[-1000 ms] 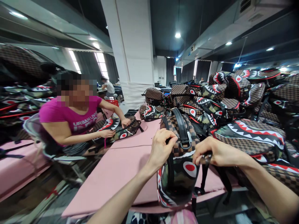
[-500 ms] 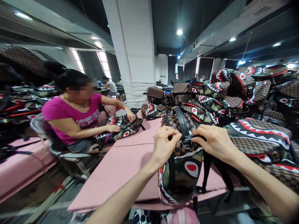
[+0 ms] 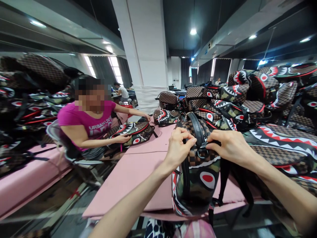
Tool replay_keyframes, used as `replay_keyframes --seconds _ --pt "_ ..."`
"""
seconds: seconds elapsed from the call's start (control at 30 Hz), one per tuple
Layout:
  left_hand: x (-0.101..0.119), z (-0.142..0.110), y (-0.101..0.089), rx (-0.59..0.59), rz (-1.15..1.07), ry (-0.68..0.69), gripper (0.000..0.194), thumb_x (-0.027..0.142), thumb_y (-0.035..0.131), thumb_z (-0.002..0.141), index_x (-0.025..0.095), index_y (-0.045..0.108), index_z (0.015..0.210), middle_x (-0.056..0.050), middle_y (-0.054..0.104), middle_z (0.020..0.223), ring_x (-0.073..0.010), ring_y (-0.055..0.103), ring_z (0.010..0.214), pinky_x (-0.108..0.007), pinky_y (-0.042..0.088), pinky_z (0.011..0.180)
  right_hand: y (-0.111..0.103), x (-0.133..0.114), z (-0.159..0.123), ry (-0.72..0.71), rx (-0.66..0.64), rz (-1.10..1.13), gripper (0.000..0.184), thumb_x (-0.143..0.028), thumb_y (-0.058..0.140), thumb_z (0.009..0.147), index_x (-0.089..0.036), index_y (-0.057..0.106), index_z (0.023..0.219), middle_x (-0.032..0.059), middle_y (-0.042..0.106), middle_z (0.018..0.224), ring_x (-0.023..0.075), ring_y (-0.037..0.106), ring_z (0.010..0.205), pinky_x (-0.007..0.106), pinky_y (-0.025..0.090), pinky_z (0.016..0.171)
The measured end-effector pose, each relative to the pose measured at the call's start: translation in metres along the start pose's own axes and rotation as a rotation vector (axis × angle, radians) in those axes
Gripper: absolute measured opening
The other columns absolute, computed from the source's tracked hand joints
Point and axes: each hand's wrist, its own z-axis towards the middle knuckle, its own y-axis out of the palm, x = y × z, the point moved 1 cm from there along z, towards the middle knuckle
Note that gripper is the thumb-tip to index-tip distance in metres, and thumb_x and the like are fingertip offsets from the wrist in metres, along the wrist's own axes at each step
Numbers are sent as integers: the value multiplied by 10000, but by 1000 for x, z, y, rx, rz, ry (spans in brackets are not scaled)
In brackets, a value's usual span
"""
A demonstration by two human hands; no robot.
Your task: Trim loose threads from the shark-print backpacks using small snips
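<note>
In the head view a backpack stands on end at the table's front edge, brown-checked on top, with camouflage and a red-and-white eye below. My left hand is over its top, thumb and fingers closed in a pinch beside the black carry handle. Across from it, my right hand pinches close to a metal zipper pull, fingertips at the zipper's edge. What lies between the fingertips of either hand is too small or hidden to make out. A black ring-shaped loop hangs just below them.
A pink-covered table reaches to the left. Several similar backpacks are piled at the right and back. A co-worker in a magenta shirt sits at the left, handling another backpack. Black straps dangle over the front edge.
The view has swung slightly left, so everything appears further right. Both my hands keep their pinch on either side of the handle. The co-worker's far hand has moved off the backpack, outward.
</note>
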Motion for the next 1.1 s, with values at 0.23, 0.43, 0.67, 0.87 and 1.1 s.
replay_keyframes --seconds 0.23,0.43,0.67,0.87,1.1 --pt "-22 31 -72 -157 390 55 287 97 547 685 233 681 899 -46 631 1036 -224 559 995 -360 401 920 7 21 -12 20 6 280 97 -286 546 824 -219 599 869 3 655 845 163 609 766 250 413 641" --pt "6 51 -25 -296 -558 -450 199 254 450 873 112 583 918 -108 649 882 -171 626 789 -362 481 822 20 29 -17 158 9 604 171 -338 563 803 -196 614 885 32 653 881 185 599 797 268 458 682" --pt "24 74 20 -381 -937 -678 317 291 349 926 118 498 705 67 372 465 -29 317 314 -152 322 356 11 43 -38 439 226 1052 310 -445 624 742 -171 609 887 30 622 784 144 565 686 238 444 598" --pt "5 95 -22 -450 -274 -276 478 565 539 757 117 609 606 69 288 329 -24 183 282 -162 88 317 16 74 -58 571 358 1064 474 -474 688 656 -168 591 1005 36 603 829 160 558 747 267 449 651" --pt "-41 100 -12 -181 -181 -115 466 495 609 660 153 439 392 54 324 368 -37 248 354 -197 165 384 89 37 -62 638 212 1309 361 -342 683 609 -154 615 910 -37 505 618 100 461 558 232 387 538"
